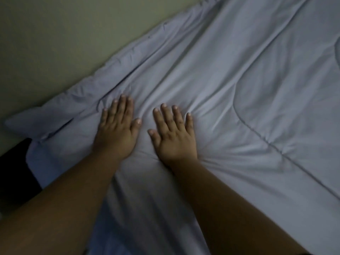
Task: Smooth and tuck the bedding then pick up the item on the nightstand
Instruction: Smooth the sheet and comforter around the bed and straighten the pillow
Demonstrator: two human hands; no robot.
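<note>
My fingers lie straight and slightly spread, pressed flat and holding nothing. The left hand and right hand sit side by side on the grey comforter, near its edge along the wall. I judge smoothing is in hand. Next, I'd sweep outward over the creases, then tuck that edge. The nightstand and its item are out of view, and I can't identify the dark shape by the left corner.

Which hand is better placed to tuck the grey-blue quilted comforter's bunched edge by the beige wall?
Left, probably. The left hand lies flat on the grey-blue quilted comforter, closer to its bunched edge along the beige wall; the right hand presses farther toward the bed's middle.
</note>
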